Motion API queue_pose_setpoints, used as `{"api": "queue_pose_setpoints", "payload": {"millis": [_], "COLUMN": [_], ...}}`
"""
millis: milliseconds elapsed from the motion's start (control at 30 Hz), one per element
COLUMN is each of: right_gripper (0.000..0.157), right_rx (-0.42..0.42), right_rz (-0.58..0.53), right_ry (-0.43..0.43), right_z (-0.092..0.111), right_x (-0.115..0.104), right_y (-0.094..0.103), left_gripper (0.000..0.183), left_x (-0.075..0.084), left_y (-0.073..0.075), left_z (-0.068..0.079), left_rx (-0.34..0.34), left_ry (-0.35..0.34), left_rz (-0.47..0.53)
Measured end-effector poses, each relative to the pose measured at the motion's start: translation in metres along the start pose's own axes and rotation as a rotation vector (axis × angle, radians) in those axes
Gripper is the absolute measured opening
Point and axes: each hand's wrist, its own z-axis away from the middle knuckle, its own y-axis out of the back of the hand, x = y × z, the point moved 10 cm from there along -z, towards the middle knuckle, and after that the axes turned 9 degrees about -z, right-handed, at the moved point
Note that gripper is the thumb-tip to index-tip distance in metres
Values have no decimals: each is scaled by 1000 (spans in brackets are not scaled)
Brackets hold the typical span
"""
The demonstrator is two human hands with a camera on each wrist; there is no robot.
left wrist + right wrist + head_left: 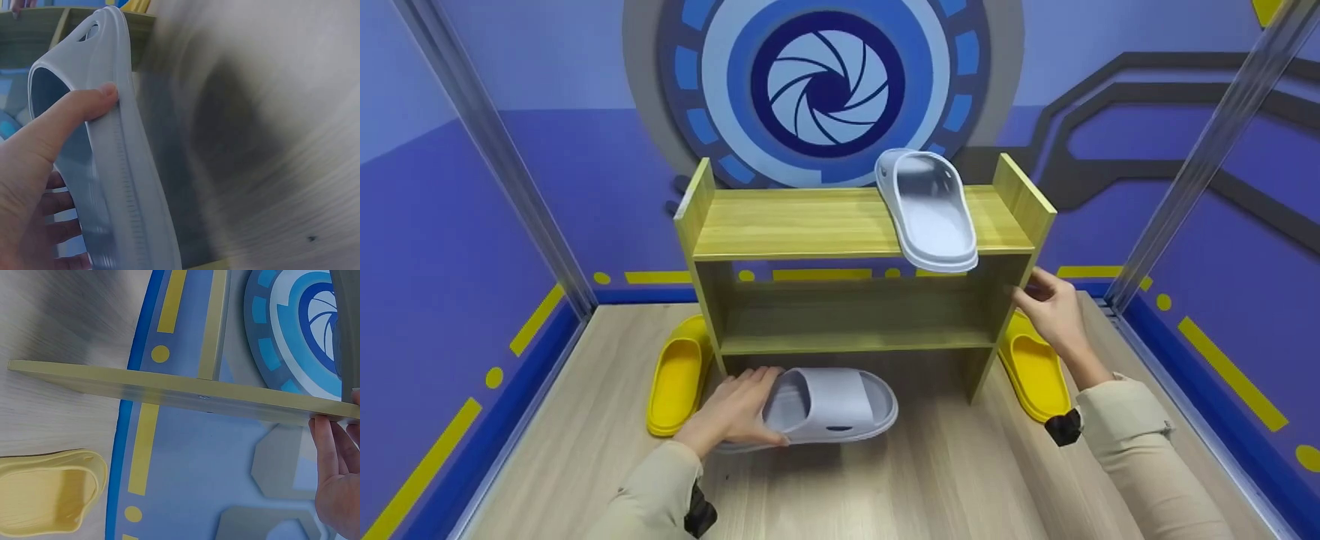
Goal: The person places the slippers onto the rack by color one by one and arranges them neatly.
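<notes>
My left hand (pixel 739 409) grips a grey slipper (pixel 840 405) by its heel end, just in front of the lower part of a wooden shoe rack (pixel 855 349). In the left wrist view the thumb (pixel 101 101) presses the slipper's side, with the other fingers partly hidden behind it. My right hand (pixel 1054 307) pinches the front edge of the rack's right side panel (pixel 169 382). A second grey slipper (pixel 930 210) lies on the top shelf (pixel 795 221), right of the middle, its end jutting over the front edge.
One yellow slipper (pixel 675 382) is on the floor left of the rack, another yellow slipper (pixel 1035 375) right of it. The rack's middle shelf (pixel 855 322) holds nothing visible. Blue printed walls (pixel 585 202) and metal posts (pixel 1200 165) enclose the wooden floor (pixel 915 480).
</notes>
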Motion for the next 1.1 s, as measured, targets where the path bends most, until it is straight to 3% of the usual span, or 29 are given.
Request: {"api": "queue_pose_setpoints", "payload": {"millis": [500,867,1100], "right_gripper": [28,31,28], "right_rx": [16,10,22], "right_rz": [5,26,-9], "right_ry": [4,-2,13], "right_z": [0,-9,-8], "right_x": [1,32,29], "right_y": [1,5,6], "left_gripper": [93,94,96], "left_x": [13,11,13], "left_y": [68,101,128], "left_z": [-6,-6,-5], "left_rx": [54,62,98], "left_ry": [-54,-45,-48], "left_rz": [-17,-20,-31]}}
